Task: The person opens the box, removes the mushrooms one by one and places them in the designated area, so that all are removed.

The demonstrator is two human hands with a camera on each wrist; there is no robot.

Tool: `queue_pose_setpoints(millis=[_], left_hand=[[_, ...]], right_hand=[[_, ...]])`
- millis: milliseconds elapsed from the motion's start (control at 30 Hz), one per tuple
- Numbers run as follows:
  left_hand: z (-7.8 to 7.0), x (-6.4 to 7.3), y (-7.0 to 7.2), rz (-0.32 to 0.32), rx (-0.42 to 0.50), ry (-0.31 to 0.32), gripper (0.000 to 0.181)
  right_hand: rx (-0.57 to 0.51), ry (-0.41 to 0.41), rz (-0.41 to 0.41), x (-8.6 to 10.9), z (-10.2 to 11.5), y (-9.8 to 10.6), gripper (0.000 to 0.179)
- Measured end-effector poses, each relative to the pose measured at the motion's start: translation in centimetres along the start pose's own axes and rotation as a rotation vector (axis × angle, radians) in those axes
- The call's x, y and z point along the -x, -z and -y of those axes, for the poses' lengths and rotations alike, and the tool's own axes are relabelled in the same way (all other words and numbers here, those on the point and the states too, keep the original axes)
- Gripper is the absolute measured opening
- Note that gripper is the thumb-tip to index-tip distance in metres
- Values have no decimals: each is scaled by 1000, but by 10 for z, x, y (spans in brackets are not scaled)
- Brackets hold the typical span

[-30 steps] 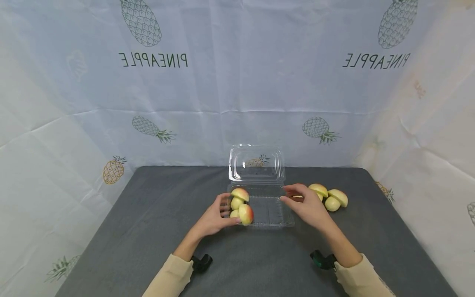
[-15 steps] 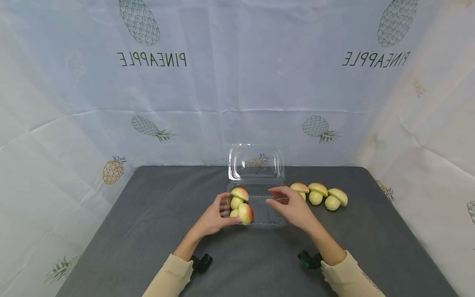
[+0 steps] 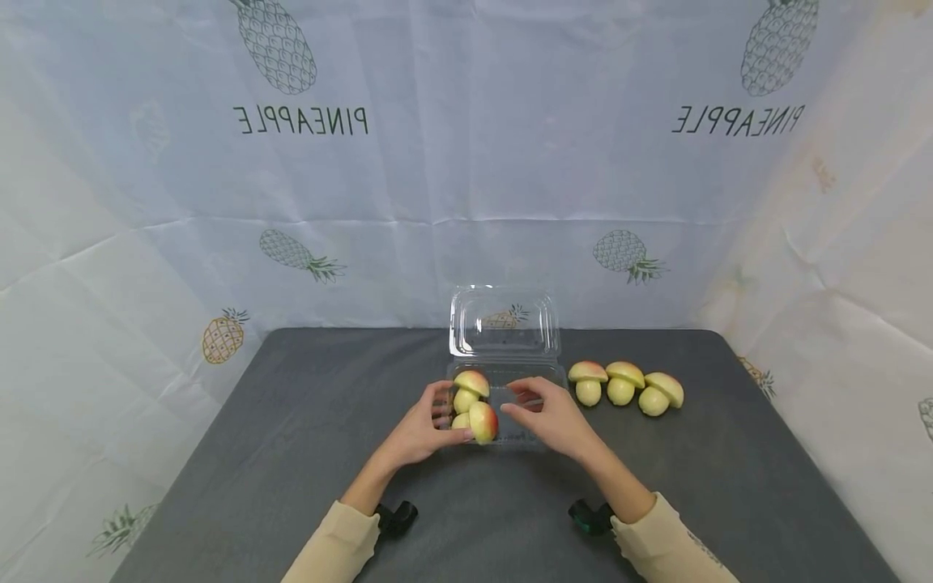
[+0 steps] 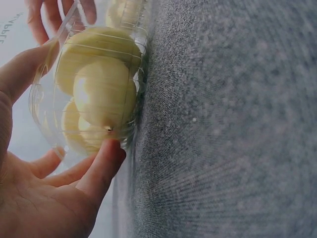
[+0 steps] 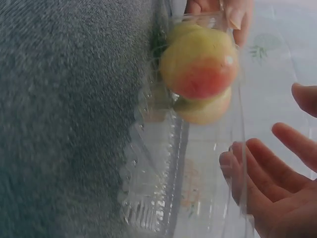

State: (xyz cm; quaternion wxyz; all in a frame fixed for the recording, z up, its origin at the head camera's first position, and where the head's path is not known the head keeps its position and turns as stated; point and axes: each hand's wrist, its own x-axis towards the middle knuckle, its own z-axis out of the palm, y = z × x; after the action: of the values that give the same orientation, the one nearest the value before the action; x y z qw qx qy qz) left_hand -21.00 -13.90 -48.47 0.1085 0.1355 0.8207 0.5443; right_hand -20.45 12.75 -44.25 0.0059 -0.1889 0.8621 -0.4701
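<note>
A clear plastic clamshell box point(image 3: 521, 440) stands on the table with its lid point(image 3: 503, 320) raised behind. Two yellow toy mushrooms with reddish caps lie at its left end, a rear mushroom point(image 3: 472, 382) and a front mushroom point(image 3: 484, 423). My left hand point(image 3: 417, 431) holds the box's left end, thumb at the near corner and fingers along the side; the left wrist view shows fingertips against the plastic wall point(image 4: 39, 101). Over the right part of the box is my right hand point(image 3: 550, 417), fingers loosely bent with nothing between them. Its fingers point(image 5: 270, 171) also appear in the right wrist view.
To the right of the box, three more toy mushrooms stand in a row: a left one point(image 3: 588, 372), a middle one point(image 3: 624, 372) and a right one point(image 3: 663, 389). A dark grey cloth covers the table point(image 3: 306, 389). Pineapple-print fabric point(image 3: 408, 178) hangs behind.
My right hand has moved left from beside the row of mushrooms to over the box, uncovering the leftmost mushroom of that row. My left hand and the box stay put.
</note>
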Motion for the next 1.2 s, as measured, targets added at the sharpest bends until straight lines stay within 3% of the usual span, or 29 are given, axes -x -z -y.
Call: queue_pose_setpoints(millis=[1200], left_hand=[[1,1,1,17,-20,-36,93]], right_hand=[[2,-58,111,-23,0,-34,44]])
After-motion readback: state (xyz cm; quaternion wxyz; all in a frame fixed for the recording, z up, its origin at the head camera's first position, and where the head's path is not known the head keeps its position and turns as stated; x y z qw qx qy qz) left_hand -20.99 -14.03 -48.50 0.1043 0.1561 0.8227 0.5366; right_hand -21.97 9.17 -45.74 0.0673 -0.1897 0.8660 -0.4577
